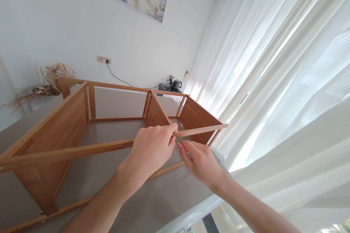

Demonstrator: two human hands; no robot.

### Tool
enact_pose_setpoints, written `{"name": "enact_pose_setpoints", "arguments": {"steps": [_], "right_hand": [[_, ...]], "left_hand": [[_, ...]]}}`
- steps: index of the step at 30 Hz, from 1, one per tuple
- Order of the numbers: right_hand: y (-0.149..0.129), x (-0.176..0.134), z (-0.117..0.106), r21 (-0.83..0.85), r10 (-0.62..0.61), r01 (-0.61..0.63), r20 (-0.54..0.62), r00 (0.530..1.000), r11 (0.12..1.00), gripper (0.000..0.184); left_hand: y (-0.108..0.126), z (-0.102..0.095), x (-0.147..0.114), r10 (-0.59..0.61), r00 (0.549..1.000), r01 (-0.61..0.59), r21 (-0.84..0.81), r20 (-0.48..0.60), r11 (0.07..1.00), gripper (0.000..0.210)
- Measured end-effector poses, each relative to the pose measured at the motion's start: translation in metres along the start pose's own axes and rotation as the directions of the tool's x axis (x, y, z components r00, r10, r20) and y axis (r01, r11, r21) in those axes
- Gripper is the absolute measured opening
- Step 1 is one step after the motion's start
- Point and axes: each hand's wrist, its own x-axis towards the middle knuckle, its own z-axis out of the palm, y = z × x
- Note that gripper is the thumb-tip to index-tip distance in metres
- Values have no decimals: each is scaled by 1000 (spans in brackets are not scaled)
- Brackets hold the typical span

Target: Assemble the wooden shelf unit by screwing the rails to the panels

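A brown wooden shelf frame [104,148] lies on its side on the grey tabletop, with solid panels at both ends and one in the middle. My left hand [153,142] is closed around its near upper rail, where the middle panel [156,111] meets it. Just right of that, my right hand [201,160] pinches a thin, bent metal piece that looks like a hex key [181,140]. Its tip is at the underside of the rail, close to a small metal fitting at the joint. My left fingers partly cover this joint.
The grey table [147,205] carries the frame, its edge running along the lower right. Dried plants [56,78] lie at the far left. A black kettle [176,84] stands on a tray at the back. White curtains [262,80] hang close on the right.
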Motion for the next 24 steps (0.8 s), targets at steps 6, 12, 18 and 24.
{"name": "enact_pose_setpoints", "arguments": {"steps": [6, 12, 18, 24], "right_hand": [[2, 10, -4, -7, -45, 45, 31, 999, 999, 35], [0, 12, -7, -40, -59, 62, 78, 995, 997, 35], [-1, 19, -19, -154, -98, 121, 146, 984, 981, 36], [0, 25, -29, -301, -164, 229, 227, 960, 926, 31]], "left_hand": [[0, 0, -1, -10, 1000, 10, -3, 8, 1000, 21], [2, 0, 0, -15, 1000, 15, 9, 1, 1000, 18], [3, -1, 1, -10, 1000, 10, 10, 4, 1000, 15], [4, -2, -1, -5, 1000, 5, 14, -4, 1000, 16]]}}
